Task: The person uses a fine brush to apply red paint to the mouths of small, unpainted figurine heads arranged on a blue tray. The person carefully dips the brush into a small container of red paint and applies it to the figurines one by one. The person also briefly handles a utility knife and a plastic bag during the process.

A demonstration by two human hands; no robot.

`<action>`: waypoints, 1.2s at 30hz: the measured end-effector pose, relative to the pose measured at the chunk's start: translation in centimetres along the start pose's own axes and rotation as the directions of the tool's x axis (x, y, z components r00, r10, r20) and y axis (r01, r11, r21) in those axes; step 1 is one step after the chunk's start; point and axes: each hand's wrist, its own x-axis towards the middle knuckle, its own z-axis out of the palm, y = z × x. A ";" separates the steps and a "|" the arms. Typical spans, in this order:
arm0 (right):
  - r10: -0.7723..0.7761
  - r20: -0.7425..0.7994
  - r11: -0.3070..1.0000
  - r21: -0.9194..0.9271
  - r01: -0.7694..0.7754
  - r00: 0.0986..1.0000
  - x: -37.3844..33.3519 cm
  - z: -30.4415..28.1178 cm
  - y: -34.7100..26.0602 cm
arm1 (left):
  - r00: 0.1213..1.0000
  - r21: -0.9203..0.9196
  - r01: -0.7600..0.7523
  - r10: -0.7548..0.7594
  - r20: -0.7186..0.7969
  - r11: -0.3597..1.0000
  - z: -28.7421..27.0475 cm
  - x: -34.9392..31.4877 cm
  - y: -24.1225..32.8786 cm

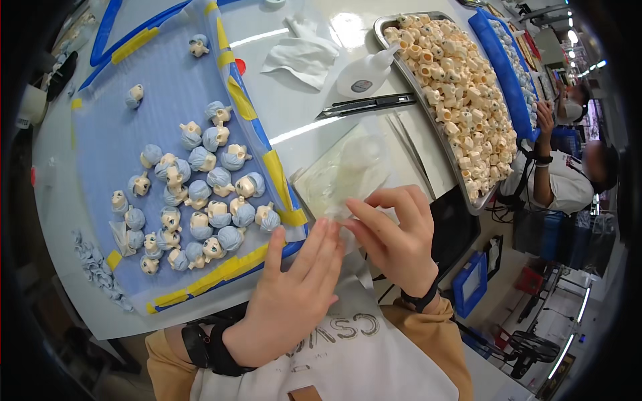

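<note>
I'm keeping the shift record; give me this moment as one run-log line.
left hand: outstretched; right hand: curled, any held item unclear; doll heads in blue tray; pale parts in metal tray

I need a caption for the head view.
Bare left hand and right hand close together beside beige doll heads with rounded blue hair.

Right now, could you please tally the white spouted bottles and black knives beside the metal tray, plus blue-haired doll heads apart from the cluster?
White spouted bottle: 1
Slim black knife: 1
Blue-haired doll heads: 2
Total: 4
</note>
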 end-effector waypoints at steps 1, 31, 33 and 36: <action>-0.008 -0.010 0.999 0.043 0.008 1.000 0.7 0.1 -0.2 | 1.000 0.029 0.002 -0.002 0.000 1.000 0.1 0.0 0.2; -0.317 0.164 0.933 -0.122 0.338 0.934 4.0 1.2 -0.6 | 0.997 0.034 -0.028 0.030 -0.071 0.999 1.1 0.0 0.1; -0.325 0.179 0.930 -0.120 0.348 0.929 4.0 1.1 -0.6 | 0.997 0.037 -0.026 0.029 -0.071 0.999 1.2 0.0 0.2; -0.334 0.204 0.924 -0.124 0.363 0.920 4.1 1.1 -0.5 | 0.998 0.056 -0.023 0.026 -0.059 0.998 1.2 0.0 0.2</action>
